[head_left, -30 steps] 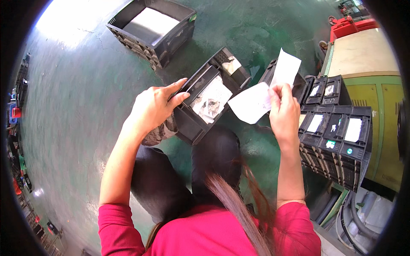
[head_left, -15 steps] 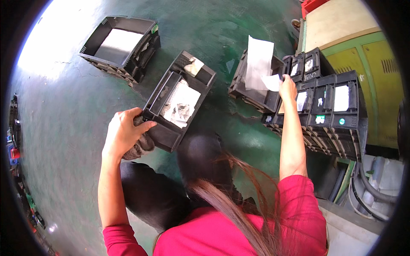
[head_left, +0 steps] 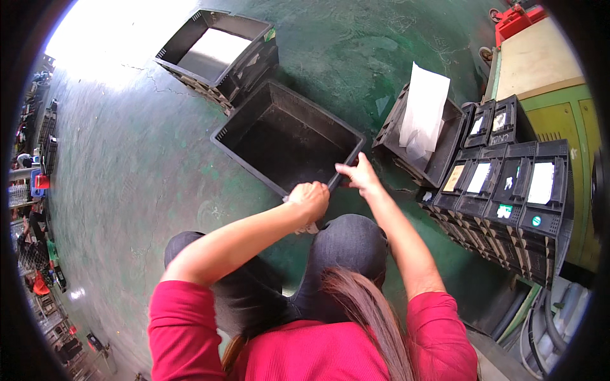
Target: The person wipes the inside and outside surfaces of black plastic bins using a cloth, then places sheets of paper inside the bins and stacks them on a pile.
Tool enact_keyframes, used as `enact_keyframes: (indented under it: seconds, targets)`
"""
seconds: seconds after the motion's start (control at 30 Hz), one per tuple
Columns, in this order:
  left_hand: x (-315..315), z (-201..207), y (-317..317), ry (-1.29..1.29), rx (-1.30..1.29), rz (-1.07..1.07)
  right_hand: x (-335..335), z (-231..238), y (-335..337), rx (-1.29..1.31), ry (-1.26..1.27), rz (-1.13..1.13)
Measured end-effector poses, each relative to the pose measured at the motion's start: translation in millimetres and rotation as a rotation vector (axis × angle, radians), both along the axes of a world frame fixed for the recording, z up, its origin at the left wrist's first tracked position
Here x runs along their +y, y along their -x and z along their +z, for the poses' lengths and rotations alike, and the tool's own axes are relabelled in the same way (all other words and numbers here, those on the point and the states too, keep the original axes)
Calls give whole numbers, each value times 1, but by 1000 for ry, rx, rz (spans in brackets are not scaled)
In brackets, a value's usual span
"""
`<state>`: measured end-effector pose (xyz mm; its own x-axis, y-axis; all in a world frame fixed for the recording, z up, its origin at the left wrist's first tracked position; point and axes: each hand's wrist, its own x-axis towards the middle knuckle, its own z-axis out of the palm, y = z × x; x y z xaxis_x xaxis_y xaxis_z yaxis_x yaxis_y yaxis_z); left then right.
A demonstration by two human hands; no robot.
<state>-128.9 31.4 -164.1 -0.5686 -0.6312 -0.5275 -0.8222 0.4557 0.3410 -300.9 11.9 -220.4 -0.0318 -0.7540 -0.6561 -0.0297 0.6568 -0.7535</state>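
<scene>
A black plastic crate (head_left: 279, 146) rests in front of my knees with its opening up and its bare inside showing. My left hand (head_left: 309, 202) is closed at its near rim, with a crumpled greyish rag (head_left: 307, 228) showing under and beside the fingers. At the crate's right corner, my right hand (head_left: 361, 175) grips the rim, thumb on top and the other fingers partly hidden on the outer side. White sheets of paper (head_left: 424, 101) lie in and over a second black crate (head_left: 450, 149) to the right.
Another black crate (head_left: 238, 76) with a white sheet inside stands at the far left. Several black crates (head_left: 508, 184) are packed side by side on the right, near a green and yellow cabinet (head_left: 559, 120). Hoses (head_left: 551, 324) lie at the lower right.
My right hand has let go of the paper, which now rests in the right crate, and moved to the front crate. That crate has been turned so its opening faces up.
</scene>
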Motion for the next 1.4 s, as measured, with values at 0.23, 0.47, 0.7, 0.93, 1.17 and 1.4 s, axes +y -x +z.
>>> enact_keyframes:
  seconds: [0.23,0.47,0.7,0.93,1.17,1.4]
  targets:
    - [-39,-4,15,-92,254,317,13,-10,44,972,166,275]
    - [-138,66,-6,82,890,685,-64,121,6,291,748,481]
    - [-180,36,-59,476,1105,1097,-164,188,19,358,894,355]
    - [-83,-122,-147,359,247,1254,-188,230,26,348,831,248]
    - [-111,-30,-75,860,755,791,-172,267,36,304,1101,171]
    - [-119,-80,-124,479,329,1021,-156,288,5,291,1100,215]
